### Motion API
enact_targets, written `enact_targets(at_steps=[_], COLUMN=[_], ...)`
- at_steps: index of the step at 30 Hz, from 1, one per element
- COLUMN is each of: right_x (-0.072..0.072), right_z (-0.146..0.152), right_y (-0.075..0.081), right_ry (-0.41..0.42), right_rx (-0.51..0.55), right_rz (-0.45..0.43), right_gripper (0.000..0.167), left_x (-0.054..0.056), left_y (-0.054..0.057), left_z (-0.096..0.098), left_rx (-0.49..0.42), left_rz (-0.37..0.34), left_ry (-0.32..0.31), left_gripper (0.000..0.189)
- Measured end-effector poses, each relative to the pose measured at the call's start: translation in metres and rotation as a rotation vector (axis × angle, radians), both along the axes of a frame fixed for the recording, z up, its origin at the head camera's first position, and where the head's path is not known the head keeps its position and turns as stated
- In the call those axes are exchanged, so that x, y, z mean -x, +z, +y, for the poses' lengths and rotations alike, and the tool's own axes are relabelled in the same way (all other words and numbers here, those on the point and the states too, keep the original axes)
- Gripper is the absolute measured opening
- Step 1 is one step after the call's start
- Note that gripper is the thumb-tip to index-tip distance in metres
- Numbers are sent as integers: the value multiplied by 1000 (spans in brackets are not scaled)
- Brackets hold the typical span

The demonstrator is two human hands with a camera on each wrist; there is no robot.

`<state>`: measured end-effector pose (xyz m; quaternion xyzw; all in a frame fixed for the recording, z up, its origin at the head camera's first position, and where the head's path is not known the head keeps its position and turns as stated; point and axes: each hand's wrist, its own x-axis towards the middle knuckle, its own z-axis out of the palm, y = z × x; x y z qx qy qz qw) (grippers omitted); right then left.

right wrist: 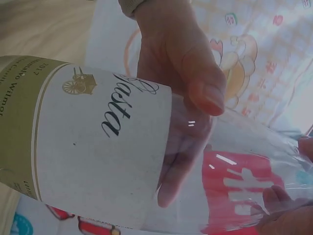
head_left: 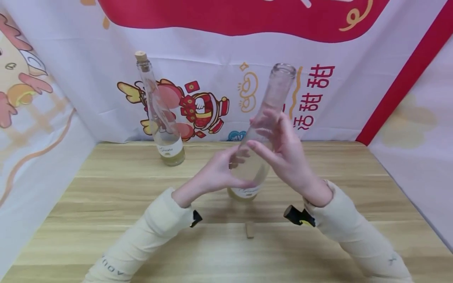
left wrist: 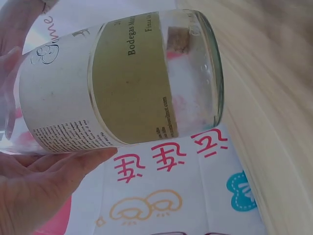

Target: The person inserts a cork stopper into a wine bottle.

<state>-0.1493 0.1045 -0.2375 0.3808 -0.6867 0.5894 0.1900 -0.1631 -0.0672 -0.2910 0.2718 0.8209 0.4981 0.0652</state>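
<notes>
A clear, uncorked wine bottle [head_left: 277,84] leans over the table, its mouth pointing up to the right in the head view. My left hand [head_left: 220,171] grips the lower body, thumb in front and fingers seen through the glass behind. Higher up, my right hand [head_left: 288,153] holds the bottle around its shoulder and neck. White and olive-green labels [left wrist: 129,83] wrap the lower part, with "Gasta"-like script [right wrist: 116,117] in the right wrist view. In the left wrist view a cork [left wrist: 178,39] shows through the clear glass near the base.
A second bottle [head_left: 164,125], with a cork [head_left: 140,57] in its mouth, stands at the back left. On the wooden table [head_left: 106,204], a small cork-coloured piece [head_left: 249,230] lies between the forearms. Printed cloth [head_left: 212,51] hangs behind and along both sides.
</notes>
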Motion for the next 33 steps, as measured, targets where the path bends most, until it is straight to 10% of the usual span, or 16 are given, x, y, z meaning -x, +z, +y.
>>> enact_targets(at_steps=[16, 33], right_x=[-16, -29], right_z=[-40, -51], right_y=[-17, -52], right_ry=[79, 7], right_rx=[-122, -207], right_rz=[125, 219], right_gripper=[58, 60], left_x=[-43, -55], left_y=[-18, -50], left_z=[-43, -51], left_rx=[20, -23], left_rz=[-29, -38], left_ry=[76, -4], left_gripper=[73, 71])
